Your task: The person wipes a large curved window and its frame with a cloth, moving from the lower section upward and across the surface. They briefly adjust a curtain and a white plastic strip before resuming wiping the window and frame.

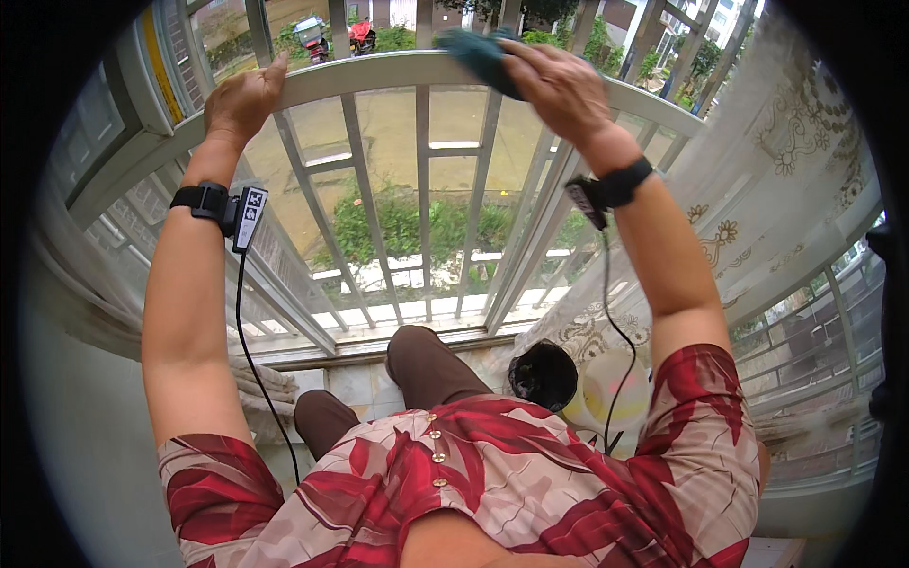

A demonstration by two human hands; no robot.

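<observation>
A dark green cloth (pixel 483 60) is pressed by my right hand (pixel 557 89) against the white window frame's horizontal rail (pixel 369 69), right of the middle; its edge is blurred. My left hand (pixel 245 99) grips the same rail farther left, fingers curled over it and thumb pointing up. Glass panes and upright metal bars (pixel 424 177) stand below and beyond the rail. Each wrist carries a black strap with a small sensor and a cable.
Lace curtains (pixel 788 142) hang on the right, and another curtain (pixel 106 284) on the left. A black-lined bin (pixel 543 375) and a pale plastic bucket (pixel 614 390) stand on the tiled floor by the window. Outside are plants and parked scooters (pixel 312 39).
</observation>
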